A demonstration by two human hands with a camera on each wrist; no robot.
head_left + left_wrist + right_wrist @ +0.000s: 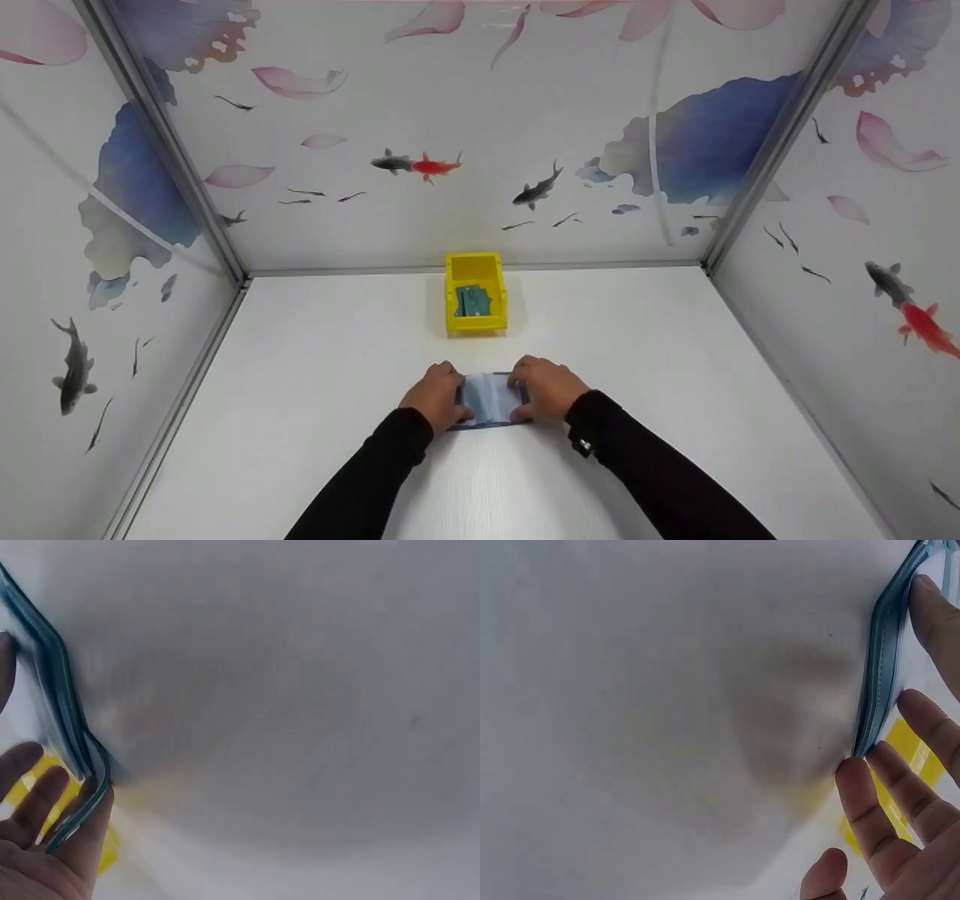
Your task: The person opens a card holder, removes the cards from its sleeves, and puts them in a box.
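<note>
A dark-blue card holder [489, 401] lies spread on the white table in front of the body, with clear, shiny sleeves facing up. My left hand [435, 396] holds its left edge, thumb on the near side and fingers on the far side. At the opposite edge, my right hand [550, 388] grips in the same way. In the left wrist view, a bent teal cover edge [64, 682] runs between thumb and fingers, with one flap curling over the fingers. The right wrist view shows the stitched edge [885, 652] between the right thumb and fingertips.
Beyond the hands, a yellow bin [477, 324] stands near the back wall, with several teal card-like pieces [474, 301] inside. White panels [480, 217] printed with fish and petals close off the back and both sides of the table [322, 337].
</note>
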